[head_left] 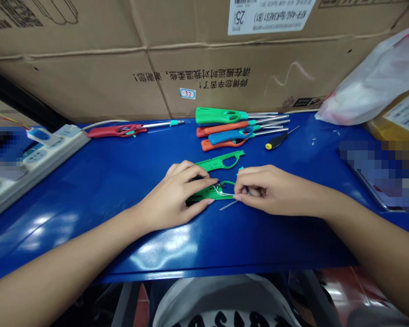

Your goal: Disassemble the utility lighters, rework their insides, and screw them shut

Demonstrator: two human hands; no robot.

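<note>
My left hand [182, 195] is closed on a green lighter shell half [204, 194], thumb along its near edge and fingers over its far side. White wires [223, 192] and small parts lie inside this shell. At its right end my right hand [259, 188] is closed in a pinch on a white wire; its fingertips partly hide the spot. Under those fingers a thin clear tube [227, 205] lies on the table. Just behind my left hand rests the other green shell half [221, 161], with its trigger loop to the right.
Behind lie several gas lighters, including a green lighter [218, 116] and a blue lighter [226, 136], and a screwdriver [277, 141]. A red lighter [117, 131] lies left, near a power strip [54, 147]. A cardboard box [105, 81] walls the back; a plastic bag [375, 77] stands right.
</note>
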